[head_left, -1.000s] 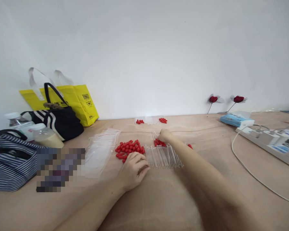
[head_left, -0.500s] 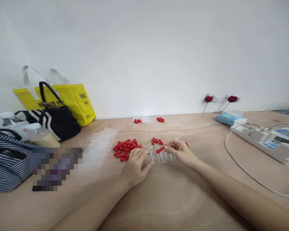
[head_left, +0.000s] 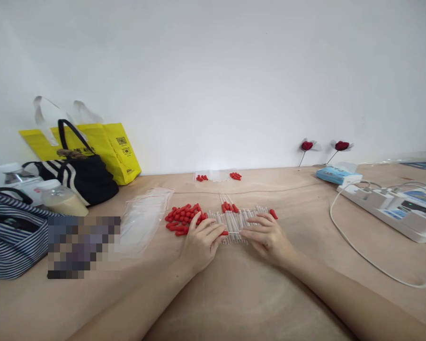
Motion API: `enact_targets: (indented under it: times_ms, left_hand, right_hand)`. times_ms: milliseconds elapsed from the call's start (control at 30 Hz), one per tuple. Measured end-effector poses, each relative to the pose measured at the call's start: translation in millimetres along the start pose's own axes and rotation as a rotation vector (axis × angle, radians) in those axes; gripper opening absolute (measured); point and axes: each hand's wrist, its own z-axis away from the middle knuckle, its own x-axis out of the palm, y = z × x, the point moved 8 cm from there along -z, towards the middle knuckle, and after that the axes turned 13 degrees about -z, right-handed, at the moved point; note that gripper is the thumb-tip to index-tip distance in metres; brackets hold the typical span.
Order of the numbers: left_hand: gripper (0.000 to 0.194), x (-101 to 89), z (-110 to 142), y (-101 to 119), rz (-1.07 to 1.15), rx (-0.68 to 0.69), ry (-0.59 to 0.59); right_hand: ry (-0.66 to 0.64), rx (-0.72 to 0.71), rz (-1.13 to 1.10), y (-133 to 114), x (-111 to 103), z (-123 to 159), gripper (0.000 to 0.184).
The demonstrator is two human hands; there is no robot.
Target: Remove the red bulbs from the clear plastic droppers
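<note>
Between the thumb and fingers of my left hand [head_left: 203, 240] is a small red rubber bulb [head_left: 225, 233]. My right hand [head_left: 268, 237] is closed on one end of a thin clear tube [head_left: 235, 232], held level, whose other end meets the bulb; whether it sits inside cannot be told. Beneath both hands lies a row of similar clear tubes [head_left: 230, 220]. A pile of red bulbs [head_left: 184, 215] is beside my left hand. Several tubes with red bulbs on them [head_left: 229, 207] lie just beyond the row. One red bulb [head_left: 273, 214] rests past my right fingers.
Clear plastic bags [head_left: 145, 218] lie left of the pile. Bagged red-ended pieces [head_left: 218, 176] are by the wall. At left stand a yellow bag [head_left: 122, 156], a black bag [head_left: 92, 180] and bottles [head_left: 66, 201]. Tissues [head_left: 337, 174] and a power strip [head_left: 372, 201] with a cable are at right.
The red bulb has passed from my right hand to my left, lower and nearer me. My right hand has come down and now grips a clear tube. My left fingers have closed.
</note>
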Motion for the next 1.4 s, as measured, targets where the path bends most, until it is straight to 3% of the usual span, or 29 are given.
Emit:
enact_targets:
  times_ms: [100, 200, 967, 1100, 1233, 1333, 1400]
  left_hand:
    - [0.020, -1.8, 0, 5, -0.010, 0.040, 0.030]
    - [0.021, -1.7, 1, 9, -0.002, 0.065, 0.034]
    - [0.023, 0.9, 7, 13, -0.046, 0.173, -0.089]
    - [0.023, 1.1, 13, -8, -0.088, 0.077, -0.112]
    - [0.020, -1.7, 15, -21, -0.099, -0.014, -0.069]
    - [0.023, -3.3, 13, -33, -0.038, -0.133, -0.050]
    - [0.024, -3.3, 11, -42, 0.016, -0.197, -0.067]
  right_hand:
    - [0.001, -0.187, 0.303, -15, 10, 3, 0.027]
    - [0.034, -0.241, 0.408, -20, 21, 3, 0.027]
    - [0.070, -0.277, 0.467, -27, 21, 13, 0.026]
    - [0.083, -0.138, 0.471, -18, 8, 14, 0.026]
    - [0.200, 0.065, 0.427, 1, -15, 11, 0.022]
    - [0.287, 0.248, 0.383, 27, -36, 9, 0.023]
    - [0.266, 0.387, 0.287, 52, -44, 7, 0.025]
